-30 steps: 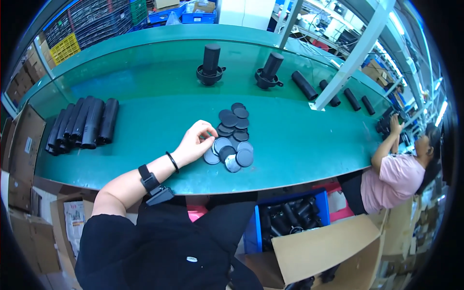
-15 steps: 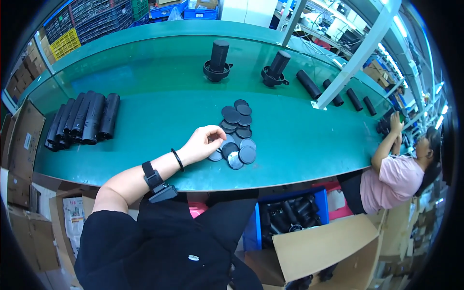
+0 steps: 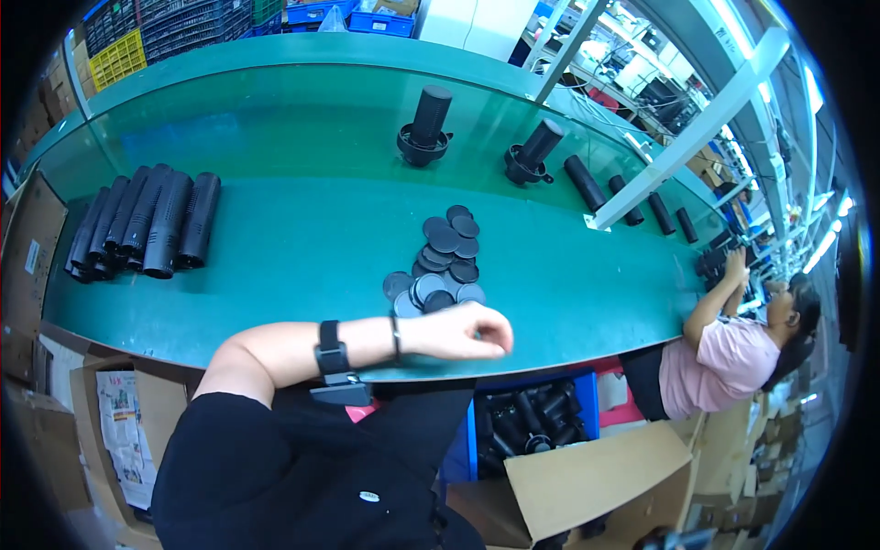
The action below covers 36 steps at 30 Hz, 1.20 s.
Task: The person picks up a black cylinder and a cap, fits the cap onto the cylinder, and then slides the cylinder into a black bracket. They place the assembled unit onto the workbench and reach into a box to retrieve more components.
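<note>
My left hand is over the near edge of the green table, just right of a spread of black round discs. Its fingers curl in toward the thumb, and whatever they may hold is hidden. The wrist and forearm pass in front of the nearest discs. Some discs overlap one another and look like shallow caps. A black strap with a small device and a thin dark band are on that wrist. My right hand is not in the picture.
Black tubes lie stacked at the left. Two black cylinders in funnel-like holders stand at the back. A metal post rises at the right. Below the edge are a blue bin of black parts and an open carton. A co-worker sits at the right.
My left hand has moved right and nearer to me, from above the discs to beside them at the table's edge. The near discs lie differently. The view has shifted slightly.
</note>
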Tool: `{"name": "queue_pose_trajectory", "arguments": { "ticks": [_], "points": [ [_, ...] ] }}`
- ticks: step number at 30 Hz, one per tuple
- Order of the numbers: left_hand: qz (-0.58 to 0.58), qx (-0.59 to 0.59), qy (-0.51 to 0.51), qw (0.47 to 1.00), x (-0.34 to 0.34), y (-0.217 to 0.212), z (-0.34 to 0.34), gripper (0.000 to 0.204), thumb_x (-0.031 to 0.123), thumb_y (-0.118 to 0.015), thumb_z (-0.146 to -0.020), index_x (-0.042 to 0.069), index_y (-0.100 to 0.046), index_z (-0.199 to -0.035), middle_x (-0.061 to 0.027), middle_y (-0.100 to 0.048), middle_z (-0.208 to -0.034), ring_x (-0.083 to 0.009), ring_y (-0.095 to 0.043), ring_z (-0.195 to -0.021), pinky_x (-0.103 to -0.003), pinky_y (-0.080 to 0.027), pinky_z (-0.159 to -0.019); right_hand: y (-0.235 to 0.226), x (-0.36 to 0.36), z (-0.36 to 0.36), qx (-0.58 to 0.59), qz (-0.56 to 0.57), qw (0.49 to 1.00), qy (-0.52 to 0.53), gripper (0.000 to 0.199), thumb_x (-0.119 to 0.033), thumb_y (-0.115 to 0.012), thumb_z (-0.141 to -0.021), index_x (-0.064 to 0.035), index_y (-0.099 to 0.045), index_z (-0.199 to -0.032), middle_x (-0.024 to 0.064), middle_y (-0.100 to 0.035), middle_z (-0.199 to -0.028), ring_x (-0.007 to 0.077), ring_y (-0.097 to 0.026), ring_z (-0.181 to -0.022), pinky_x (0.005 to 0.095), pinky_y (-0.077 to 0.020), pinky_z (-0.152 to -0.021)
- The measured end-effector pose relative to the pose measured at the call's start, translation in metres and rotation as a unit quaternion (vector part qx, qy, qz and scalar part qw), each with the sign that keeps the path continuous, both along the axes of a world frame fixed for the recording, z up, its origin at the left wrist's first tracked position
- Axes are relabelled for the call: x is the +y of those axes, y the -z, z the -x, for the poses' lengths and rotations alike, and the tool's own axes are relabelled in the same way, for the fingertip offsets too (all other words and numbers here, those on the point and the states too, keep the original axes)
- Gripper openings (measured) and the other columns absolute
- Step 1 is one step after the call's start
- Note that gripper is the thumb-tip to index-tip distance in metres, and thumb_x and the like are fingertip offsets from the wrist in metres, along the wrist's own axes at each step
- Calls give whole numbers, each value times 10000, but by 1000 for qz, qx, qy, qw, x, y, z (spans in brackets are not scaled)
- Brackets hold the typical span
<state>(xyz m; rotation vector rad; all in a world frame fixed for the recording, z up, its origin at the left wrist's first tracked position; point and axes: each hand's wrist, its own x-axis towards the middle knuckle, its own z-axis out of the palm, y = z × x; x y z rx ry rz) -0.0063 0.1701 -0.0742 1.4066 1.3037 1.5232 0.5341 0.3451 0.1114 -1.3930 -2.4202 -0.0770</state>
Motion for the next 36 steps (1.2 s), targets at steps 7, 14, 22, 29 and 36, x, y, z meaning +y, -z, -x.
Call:
{"name": "queue_pose_trajectory", "arguments": {
  "ticks": [7, 14, 22, 29, 36],
  "points": [
    [115, -199, 221, 948, 50, -27, -42, 647, 486, -500, -1000, 12, -411, -1431, -109, -563, -1300, -181, -526, -1203, -314, -494, -907, -3, -25, 190, 36, -62, 936, -344, 316, -41, -704, -796, 25, -640, -1098, 166, -639, -961, 288, -628, -857, 345, -514, -754],
    [11, -344, 243, 907, 21, -19, 0, 651, 309, -707, -901, 75, -413, -1433, -33, -561, -1303, -123, -566, -1136, -304, -479, -926, 20, -62, 332, 65, 0, 807, -587, 344, 22, -700, -709, 28, -641, -1048, 167, -624, -912, 331, -624, -813, 379, -526, -730],
    [61, -220, 32, 973, -40, -53, 55, 539, 159, -815, -780, 27, -596, -1254, -59, -656, -1175, -141, -613, -1055, -313, -487, -936, 48, -71, 400, 52, -37, 760, -647, 521, -43, -770, -675, -31, -639, -1179, 178, -601, -1125, 361, -606, -1031, 404, -524, -815],
    [-11, 40, -544, 838, -102, -39, 222, 734, 325, -901, -635, -41, -582, -1187, -161, -668, -1132, -238, -653, -1023, -375, -511, -922, 33, -27, 341, -28, 32, 811, -584, 421, -82, -784, -668, -16, -673, -1068, 163, -629, -1072, 355, -612, -972, 423, -506, -827],
    [108, 154, -696, 693, -144, 27, 341, 715, 396, -878, -624, 19, -625, -1177, -163, -694, -1115, -291, -662, -1052, -399, -502, -935, 42, 18, 193, 61, 119, 942, -309, 315, 57, -675, -722, 33, -655, -1036, 126, -645, -841, 233, -633, -807, 312, -493, -737]
  ]
}}
